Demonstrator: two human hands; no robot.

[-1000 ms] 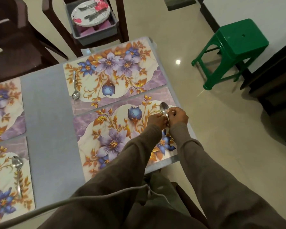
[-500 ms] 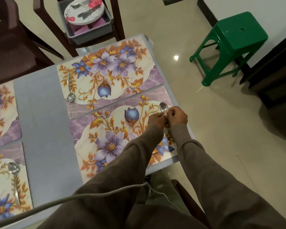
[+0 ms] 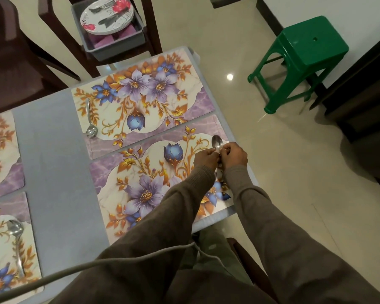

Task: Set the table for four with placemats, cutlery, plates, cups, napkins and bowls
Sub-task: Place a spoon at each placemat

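Grey worktop carries four floral mats; on the near mat our left hand and right hand both pinch one spoon, probably lining it up at the right edge.

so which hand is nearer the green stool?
Right. The right hand is at the table's right edge, on the side of the green stool. The left hand is just beside it, further from the stool. Both pinch the same spoon.
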